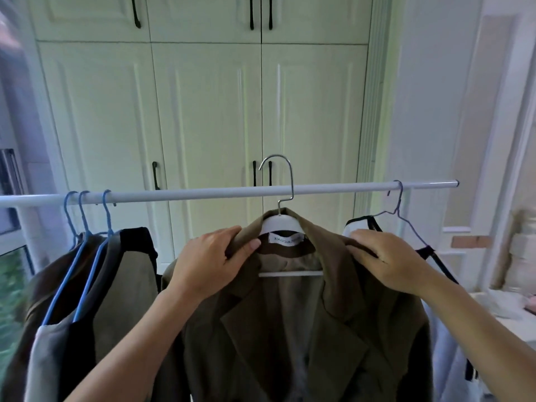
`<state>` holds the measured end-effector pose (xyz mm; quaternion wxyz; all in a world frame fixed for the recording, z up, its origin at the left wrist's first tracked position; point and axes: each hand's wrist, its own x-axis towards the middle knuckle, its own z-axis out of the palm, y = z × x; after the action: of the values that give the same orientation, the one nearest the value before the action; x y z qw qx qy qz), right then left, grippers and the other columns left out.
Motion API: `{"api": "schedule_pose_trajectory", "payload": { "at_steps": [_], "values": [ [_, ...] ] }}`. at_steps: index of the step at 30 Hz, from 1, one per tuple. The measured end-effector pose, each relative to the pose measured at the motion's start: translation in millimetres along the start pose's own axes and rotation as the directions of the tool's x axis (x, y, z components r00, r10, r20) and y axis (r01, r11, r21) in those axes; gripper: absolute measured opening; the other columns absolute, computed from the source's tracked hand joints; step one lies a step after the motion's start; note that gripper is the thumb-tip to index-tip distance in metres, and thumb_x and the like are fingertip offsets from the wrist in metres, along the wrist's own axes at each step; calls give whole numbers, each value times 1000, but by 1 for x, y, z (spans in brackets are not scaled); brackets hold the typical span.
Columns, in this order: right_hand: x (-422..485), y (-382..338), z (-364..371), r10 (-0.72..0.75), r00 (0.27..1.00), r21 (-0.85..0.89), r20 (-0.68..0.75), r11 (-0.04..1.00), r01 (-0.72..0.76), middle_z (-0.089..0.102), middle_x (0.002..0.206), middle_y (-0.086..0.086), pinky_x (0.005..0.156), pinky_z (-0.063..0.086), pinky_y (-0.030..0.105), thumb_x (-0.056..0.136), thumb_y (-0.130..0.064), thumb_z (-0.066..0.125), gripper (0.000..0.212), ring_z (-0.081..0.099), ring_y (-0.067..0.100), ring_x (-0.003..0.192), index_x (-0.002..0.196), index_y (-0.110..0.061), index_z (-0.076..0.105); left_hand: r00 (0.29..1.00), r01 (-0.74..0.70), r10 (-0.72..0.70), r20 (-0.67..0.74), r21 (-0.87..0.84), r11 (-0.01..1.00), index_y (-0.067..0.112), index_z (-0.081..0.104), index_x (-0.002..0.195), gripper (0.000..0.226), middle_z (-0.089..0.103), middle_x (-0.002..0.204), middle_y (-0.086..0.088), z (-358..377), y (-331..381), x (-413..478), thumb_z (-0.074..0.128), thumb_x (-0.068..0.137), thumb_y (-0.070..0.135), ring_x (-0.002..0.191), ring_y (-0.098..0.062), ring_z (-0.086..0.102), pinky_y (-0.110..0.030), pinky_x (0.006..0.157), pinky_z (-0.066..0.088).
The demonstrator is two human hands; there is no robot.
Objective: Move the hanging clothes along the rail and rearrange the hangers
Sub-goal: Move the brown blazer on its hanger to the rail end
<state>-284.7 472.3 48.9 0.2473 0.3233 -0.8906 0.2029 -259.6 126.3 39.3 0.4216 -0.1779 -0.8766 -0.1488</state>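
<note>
An olive-brown blazer (290, 329) hung on a white hanger (280, 224) at the middle of the view, held up in both hands just in front of the white rail (203, 193); the hanger's metal hook (291, 181) rose above the rail, its shaft crossing in front of the bar and its open tip pointing left, not resting on the bar. The left hand (214, 262) had its grip clamped on the blazer's left shoulder beside the collar, fingers curled over the top and the thumb pressed against the inner edge of the collar; the right hand (388, 265) had its grip clamped on the right shoulder, fingers curled over the cloth. A white label (285, 238) showed inside the neck, under the hanger.

Three blue hangers (108, 216) sat close together on the left part of the rail, carrying dark brown, grey and beige garments (124, 280) bunched side by side; near the rail's right end a thin wire hanger (398, 210) carried a white garment with black trim (358, 227), just behind the right hand. Cream wardrobe doors (208, 111) with black handles stood behind the rail.
</note>
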Motion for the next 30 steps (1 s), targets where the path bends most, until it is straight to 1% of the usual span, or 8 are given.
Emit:
{"api": "schedule_pose_trajectory", "payload": {
  "at_steps": [5, 9, 15, 19, 21, 23, 27, 30],
  "values": [
    [-9, 9, 1, 77, 997, 59, -17, 995, -76, 63, 74, -9, 64, 44, 23, 102, -34, 52, 22, 61, 12, 73, 82, -34, 58, 999, -43, 44, 0, -113, 993, 30, 50, 84, 38, 55, 75, 11, 2, -20, -10, 27, 105, 51, 69, -10, 55, -33, 58, 47],
    [-13, 14, -2, 138, 990, 60, -4, 989, -138, 67, 75, -6, 64, 49, 26, 101, -36, 53, 21, 63, 10, 71, 87, -24, 64, 999, -52, 51, -15, -66, 996, 28, 60, 90, 30, 61, 77, 14, 14, -49, -26, 46, 99, 54, 68, -8, 60, -27, 57, 48],
    [-10, 14, 4, 147, 977, -112, -152, 980, -165, 61, 72, -11, 60, 47, 26, 99, -41, 55, 18, 59, 5, 67, 83, -32, 55, 996, -76, 73, -55, -68, 995, 19, 55, 85, 57, 58, 69, 9, 26, -52, -32, 30, 100, 67, 59, -13, 54, -21, 52, 39],
    [-15, 28, -18, 254, 952, 259, 173, 921, -292, 65, 81, 6, 77, 52, 42, 92, -47, 62, 31, 64, 20, 79, 87, -17, 68, 992, -109, 105, -63, -65, 992, 18, 56, 86, 56, 59, 71, 9, 20, -56, -29, 30, 101, 66, 58, -14, 55, -18, 52, 36],
    [-23, 38, -24, 297, 903, 499, 312, 757, -421, 60, 91, 23, 77, 49, 42, 90, -55, 65, 48, 61, 30, 82, 94, -7, 63, 992, -111, 106, -66, -69, 991, 19, 56, 87, 55, 59, 71, 9, 19, -58, -28, 30, 101, 66, 58, -15, 57, -23, 51, 41],
    [-28, 40, -22, 305, 901, 653, 308, 622, -433, 53, 89, 22, 77, 43, 40, 86, -59, 65, 63, 53, 29, 82, 98, 2, 54, 993, -100, 96, -74, -50, 994, 19, 54, 86, 54, 59, 70, 9, 19, -59, -25, 31, 101, 65, 57, -18, 58, -31, 50, 46],
    [-25, 36, -12, 274, 957, 356, 96, 888, -290, 60, 94, 29, 77, 44, 42, 83, -83, 35, 93, 58, 43, 88, 96, 6, 58, 994, -85, 86, -66, 9, 996, 18, 52, 85, 53, 59, 69, 6, 22, -64, -21, 31, 101, 64, 57, -23, 59, -32, 49, 40],
    [-28, 41, 1, 268, 953, 136, -138, 959, -250, 62, 68, 26, 63, 48, 44, 90, -81, 18, 92, 63, 38, 65, 79, 0, 61, 993, -92, 94, -65, 33, 995, 17, 53, 86, 47, 59, 70, 5, 22, -62, -17, 37, 100, 59, 57, -24, 59, -32, 48, 39]
  ]
}}
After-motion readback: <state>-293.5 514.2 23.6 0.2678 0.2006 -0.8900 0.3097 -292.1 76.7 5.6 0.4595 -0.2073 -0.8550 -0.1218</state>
